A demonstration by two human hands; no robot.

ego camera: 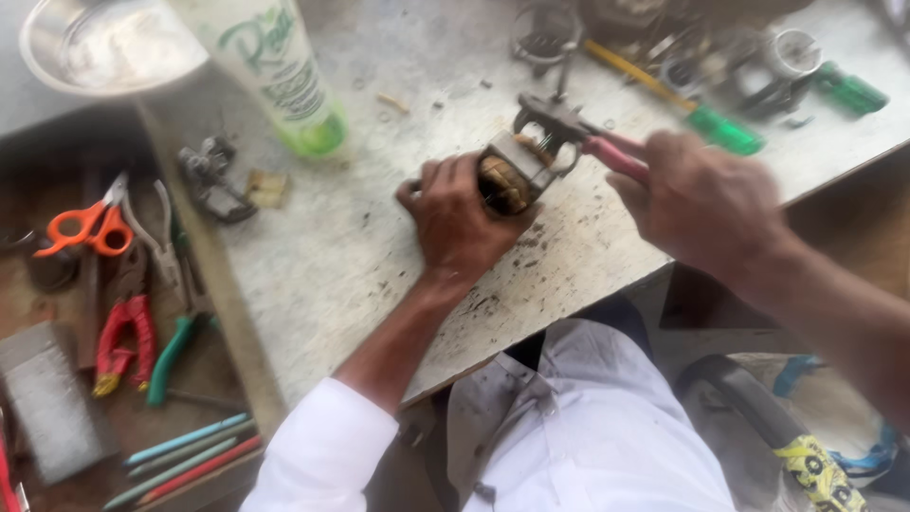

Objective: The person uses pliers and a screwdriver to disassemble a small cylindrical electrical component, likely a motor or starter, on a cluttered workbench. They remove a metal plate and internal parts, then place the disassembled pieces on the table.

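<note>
1. The left hand is wrapped tight around a small square metal motor part with brown wire coils, near the front edge of the grey, scratched tabletop.
2. The right hand grips red-handled metal pliers; their tip touches the motor part.
3. A green-handled screwdriver lies behind the pliers.
4. A white and green plastic bottle stands near the back left corner.

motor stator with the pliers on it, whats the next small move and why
Probably a short, steady pull with the red-handled pliers. Their jaws already sit at the top edge of the motor stator, by its copper winding, and the right hand grips the handles. The left hand presses the stator onto the worktable, so it looks braced. What the jaws hold is blurred.
</note>
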